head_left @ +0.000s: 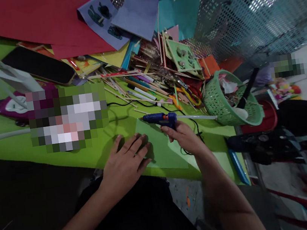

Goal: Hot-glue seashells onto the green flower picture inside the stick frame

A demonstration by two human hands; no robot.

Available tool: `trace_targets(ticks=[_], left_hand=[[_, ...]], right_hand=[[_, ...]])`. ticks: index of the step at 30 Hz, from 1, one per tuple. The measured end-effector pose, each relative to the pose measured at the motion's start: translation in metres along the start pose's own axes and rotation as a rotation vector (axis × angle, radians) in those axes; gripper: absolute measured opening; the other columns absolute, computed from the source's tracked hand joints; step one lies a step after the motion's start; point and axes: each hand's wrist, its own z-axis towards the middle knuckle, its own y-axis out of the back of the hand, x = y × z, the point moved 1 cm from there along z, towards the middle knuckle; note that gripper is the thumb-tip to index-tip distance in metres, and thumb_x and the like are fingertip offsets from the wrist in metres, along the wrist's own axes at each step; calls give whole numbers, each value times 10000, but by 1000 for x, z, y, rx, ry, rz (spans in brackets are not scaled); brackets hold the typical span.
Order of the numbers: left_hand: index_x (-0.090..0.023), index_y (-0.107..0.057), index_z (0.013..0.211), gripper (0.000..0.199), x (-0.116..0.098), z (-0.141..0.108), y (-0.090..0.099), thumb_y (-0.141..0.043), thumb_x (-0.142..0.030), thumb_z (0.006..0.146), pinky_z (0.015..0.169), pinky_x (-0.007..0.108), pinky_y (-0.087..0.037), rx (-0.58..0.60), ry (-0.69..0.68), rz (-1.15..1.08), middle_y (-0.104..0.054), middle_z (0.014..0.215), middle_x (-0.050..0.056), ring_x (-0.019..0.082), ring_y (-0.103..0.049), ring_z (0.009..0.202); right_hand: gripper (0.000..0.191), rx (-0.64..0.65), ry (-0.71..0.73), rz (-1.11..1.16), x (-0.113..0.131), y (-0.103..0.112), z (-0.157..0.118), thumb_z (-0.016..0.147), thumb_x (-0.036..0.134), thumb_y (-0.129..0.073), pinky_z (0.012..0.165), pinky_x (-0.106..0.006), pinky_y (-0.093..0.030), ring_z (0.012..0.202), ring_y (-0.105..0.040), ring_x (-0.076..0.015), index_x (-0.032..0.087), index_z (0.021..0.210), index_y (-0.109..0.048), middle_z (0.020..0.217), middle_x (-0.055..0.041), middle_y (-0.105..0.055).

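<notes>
My right hand (181,135) is wrapped round the handle of a blue glue gun (158,119), its nozzle pointing left. A long, pale glue stick (196,117) sticks out of the gun's rear. Below the gun, a light green sheet of paper (166,157) lies at the table's front edge. My left hand (127,156) rests flat with fingers spread, its fingertips over the left side of that sheet. Nothing is held in it. A black cord (197,128) runs beside my right hand.
A green basket (211,97) stands right of the glue gun. Behind lie scissors (189,96), pens (141,95) and many thin wooden sticks (112,86). A black phone (38,65) and a purple iron (9,108) are at left. Red paper (40,24) covers the back.
</notes>
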Motion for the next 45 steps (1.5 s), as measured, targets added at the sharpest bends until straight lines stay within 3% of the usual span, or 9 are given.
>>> trace_targets(ticks=[10, 18, 30, 39, 45], left_hand=[[-295, -604, 1350, 335, -2, 2, 6, -470, -367, 1051, 1285, 552, -206, 95, 58, -72, -556, 1525, -16, 246, -484, 1437], [-311, -608, 1335, 322, 0, 1, 1, -495, -375, 1040, 1281, 551, -216, 73, 35, -35, -569, 1512, -14, 234, -486, 1433], [-310, -588, 1350, 332, -1, 1, 4, -446, -378, 1058, 1283, 550, -212, 98, 60, -71, -549, 1531, -29, 234, -467, 1448], [-298, -586, 1361, 340, 0, 1, 3, -452, -355, 1053, 1280, 560, -216, 93, 38, -58, -551, 1530, -12, 242, -471, 1445], [-308, -585, 1367, 362, 0, -2, -4, -452, -422, 1050, 1268, 558, -229, 74, 29, -43, -567, 1515, -12, 219, -456, 1449]], right_hand=[[448, -20, -10, -69, 1, 0, 0, 928, 640, -567, 541, -283, -431, 559, -534, -148, 202, 887, -654, 692, -18, -621], [442, -21, -13, -76, -1, 0, 0, 932, 629, -570, 545, -285, -409, 554, -531, -153, 200, 948, -675, 644, 1, -585], [420, -46, -17, -129, 2, 2, -3, 926, 609, -567, 560, -298, -432, 562, -539, -159, 204, 848, -646, 674, -22, -612], [441, -39, -7, -125, 4, 1, -1, 932, 626, -555, 564, -291, -432, 564, -544, -152, 198, 895, -658, 704, -22, -628], [425, -73, 5, -175, 5, 2, -3, 917, 605, -556, 534, -300, -423, 528, -526, -158, 213, 770, -636, 657, -26, -618]])
